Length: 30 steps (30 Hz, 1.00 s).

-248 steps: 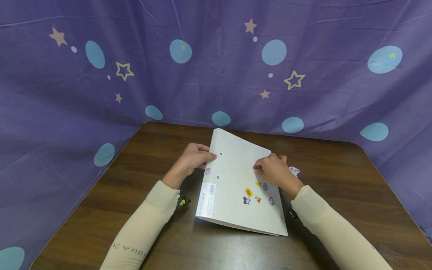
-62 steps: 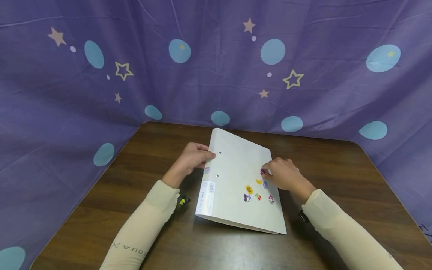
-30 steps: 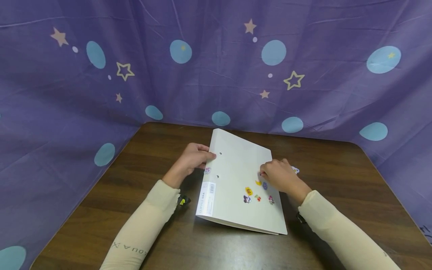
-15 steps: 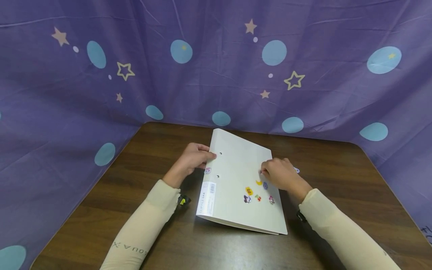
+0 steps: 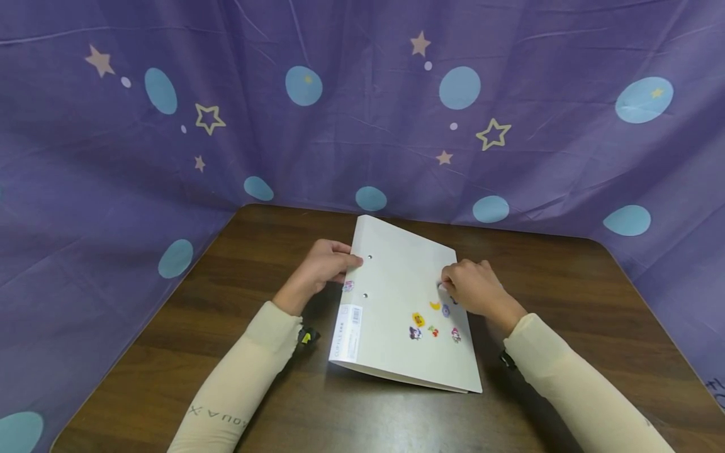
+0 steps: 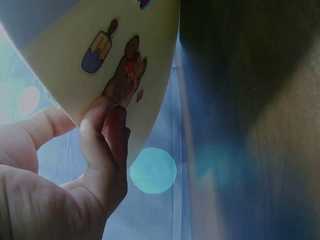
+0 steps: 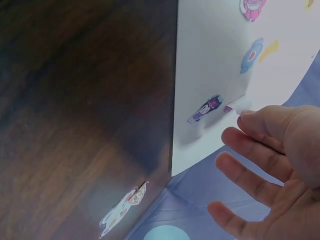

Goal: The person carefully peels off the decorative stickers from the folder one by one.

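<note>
A white clip file (image 5: 396, 283) stands propped on the table, dotted with small cartoon stickers. My left hand (image 5: 328, 264) grips its spine edge, thumb on the front cover and fingers behind. In the left wrist view, more stickers, including an ice-pop sticker (image 6: 97, 52), show on the spine. With thumb and index finger, my right hand (image 5: 470, 286) pinches the lifted edge of a sticker (image 7: 237, 105) near the cover's right side; its picture is mostly hidden. The other right fingers spread loosely. Just beside it lies a dark-haired character sticker (image 7: 206, 108).
On the table (image 5: 283, 390), right of the file, lies a white sticker with colored dots (image 7: 117, 215), seen in the right wrist view. A purple curtain (image 5: 362, 126) with stars hangs behind the table. A paper label (image 5: 347, 333) covers the lower spine.
My right hand has moved slightly right and up, and the pinched sticker's edge now stands away from the cover. Another sticker has come into view under that hand. My left hand stays put.
</note>
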{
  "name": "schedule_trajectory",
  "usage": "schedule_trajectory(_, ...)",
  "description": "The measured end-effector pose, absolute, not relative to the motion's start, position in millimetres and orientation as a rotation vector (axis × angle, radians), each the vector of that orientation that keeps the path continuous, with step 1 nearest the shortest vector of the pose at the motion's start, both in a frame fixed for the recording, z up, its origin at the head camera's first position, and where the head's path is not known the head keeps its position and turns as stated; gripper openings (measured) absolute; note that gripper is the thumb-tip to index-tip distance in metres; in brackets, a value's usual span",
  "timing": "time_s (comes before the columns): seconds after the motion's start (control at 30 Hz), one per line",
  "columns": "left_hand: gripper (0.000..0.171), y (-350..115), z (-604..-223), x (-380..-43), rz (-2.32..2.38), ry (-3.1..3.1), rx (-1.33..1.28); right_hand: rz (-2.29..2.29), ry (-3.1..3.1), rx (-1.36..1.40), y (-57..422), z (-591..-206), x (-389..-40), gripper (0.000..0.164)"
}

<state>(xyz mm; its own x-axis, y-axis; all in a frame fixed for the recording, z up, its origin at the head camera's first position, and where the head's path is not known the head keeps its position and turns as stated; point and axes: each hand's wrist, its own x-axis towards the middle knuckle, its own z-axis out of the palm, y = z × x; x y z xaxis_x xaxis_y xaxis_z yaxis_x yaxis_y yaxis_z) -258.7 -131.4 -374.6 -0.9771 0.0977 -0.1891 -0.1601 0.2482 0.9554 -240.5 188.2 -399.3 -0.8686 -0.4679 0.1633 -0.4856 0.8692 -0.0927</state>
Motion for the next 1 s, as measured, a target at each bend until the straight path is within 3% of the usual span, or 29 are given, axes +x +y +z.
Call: schedule_trajectory(1.0,0.043,-132,-376,-261,1.809,2.298,-0.064,0.150,-2.926,0.615,228,-393,-248,0.025)
